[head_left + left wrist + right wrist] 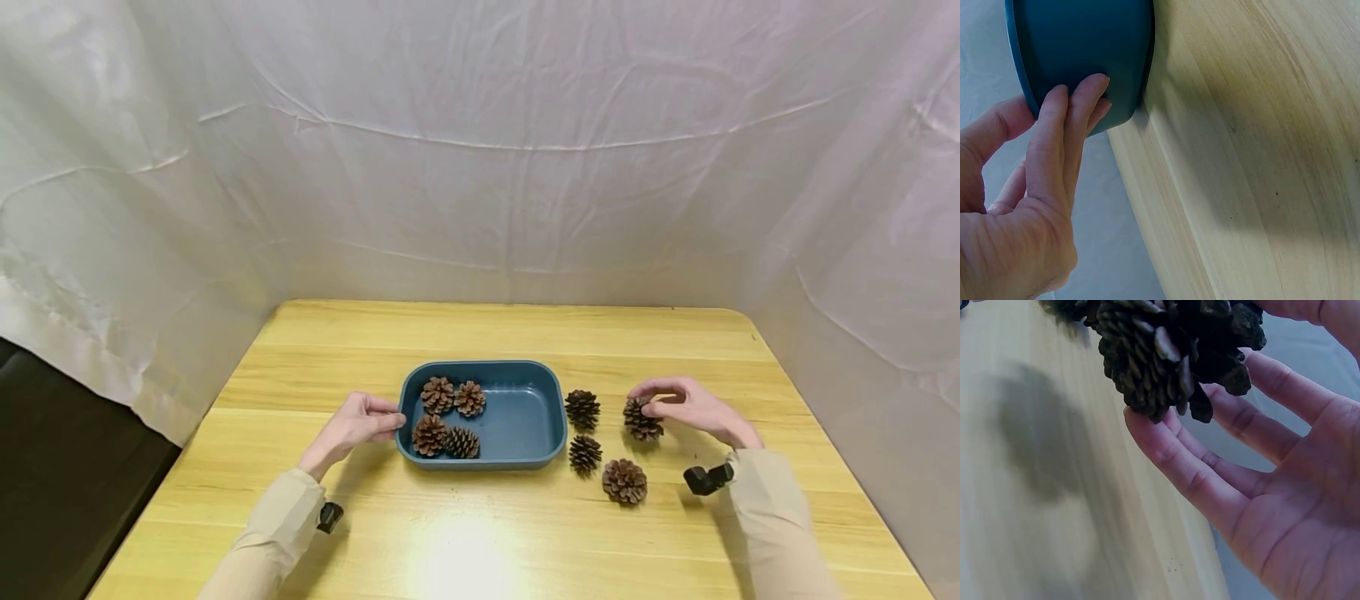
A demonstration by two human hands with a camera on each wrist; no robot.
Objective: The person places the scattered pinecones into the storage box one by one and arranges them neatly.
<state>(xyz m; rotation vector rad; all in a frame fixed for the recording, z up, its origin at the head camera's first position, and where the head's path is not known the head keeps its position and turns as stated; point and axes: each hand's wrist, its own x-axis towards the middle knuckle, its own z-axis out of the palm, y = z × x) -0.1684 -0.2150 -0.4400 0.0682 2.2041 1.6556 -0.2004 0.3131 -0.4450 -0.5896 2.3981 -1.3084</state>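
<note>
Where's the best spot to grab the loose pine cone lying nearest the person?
Probably by opposite edges of its widest part, coming from above and the right: this pine cone looks round, with spread scales for fingertips to catch; another cone lies close on its left, while bare table shows to its right.

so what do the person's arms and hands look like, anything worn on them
The left sleeve and right sleeve are long, pale beige and creased, reaching the wrists. A small black blocky device sits at the left wrist, another black device at the right. No gloves or rings show on the left hand or right hand.
</note>
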